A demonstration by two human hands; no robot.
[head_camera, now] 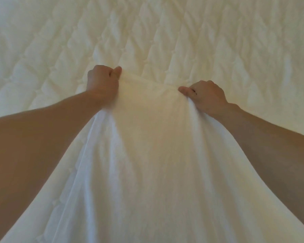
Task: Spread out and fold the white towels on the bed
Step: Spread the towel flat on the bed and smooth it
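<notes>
White towel (147, 155) draped from near edge toward mid-bed, far edge lifted. Left hand (102, 81) grip pinches far-left corner; right hand (205, 95) grip pinches far-right corner. Quilted bed (165, 32) beneath. No readable writing.

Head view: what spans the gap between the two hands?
Far edge of the white cloth towel, held by left hand and right hand; head view.

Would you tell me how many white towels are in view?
1. The towel is gripped at its far edge by the left hand and right hand; others may be hidden.
</notes>
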